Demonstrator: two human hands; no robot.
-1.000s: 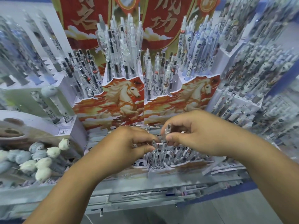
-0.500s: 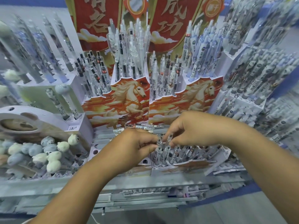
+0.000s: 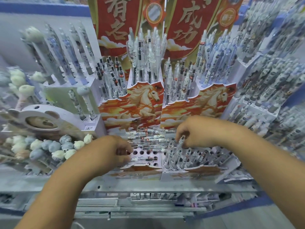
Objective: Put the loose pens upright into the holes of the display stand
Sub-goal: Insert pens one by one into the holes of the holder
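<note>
A low display stand (image 3: 157, 158) with rows of round holes sits at the front of the shelf. Its right half holds several clear pens standing upright (image 3: 184, 157). Loose clear pens (image 3: 148, 135) lie flat in a pile just behind the holes, and one lies across the left holes (image 3: 142, 159). My right hand (image 3: 198, 132) pinches the top of an upright pen (image 3: 180, 142) over the right half. My left hand (image 3: 113, 152) rests on the left half with its fingers curled at the end of the lying pen; its grip is blurred.
Red and gold horse-printed tiers (image 3: 132, 104) full of upright pens rise directly behind. Animal-topped pens (image 3: 49, 149) crowd the left, with a round white holder (image 3: 39, 119). More packed pen racks (image 3: 267, 90) stand at the right. The shelf edge (image 3: 148, 189) runs below.
My hands have moved apart: the left has slid down and left onto the open holes, and the right stays on the upright pen. The camera has tilted, showing more of the stand.
</note>
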